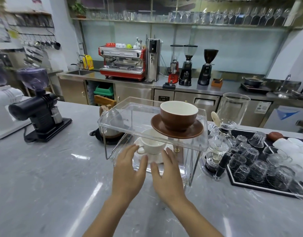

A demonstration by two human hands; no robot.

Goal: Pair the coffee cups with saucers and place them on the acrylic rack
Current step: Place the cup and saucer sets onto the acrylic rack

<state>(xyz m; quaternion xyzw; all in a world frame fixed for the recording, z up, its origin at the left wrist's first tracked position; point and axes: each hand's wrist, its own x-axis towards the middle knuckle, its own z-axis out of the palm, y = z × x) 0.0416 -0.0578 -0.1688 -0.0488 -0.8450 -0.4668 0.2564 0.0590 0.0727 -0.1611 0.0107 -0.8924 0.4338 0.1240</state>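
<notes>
A clear acrylic rack point(113, 117) with two levels stands on the grey counter. On its top level sits a brown cup point(179, 115) on a brown saucer point(195, 131). On the lower level a white cup point(152, 144) stands on a white saucer point(156, 159). My left hand point(128, 171) is in front of the lower level, fingers straight, just left of the white saucer. My right hand point(167, 173) is beside it on the right, fingers straight, near the saucer's front edge. Neither hand holds anything.
A black grinder point(43, 112) stands at left. A glass kettle point(111, 125) sits behind the rack. A siphon brewer point(221, 134) and a black mat point(246, 183) with several upturned glasses lie at right. Bare counter point(53, 185) lies in front.
</notes>
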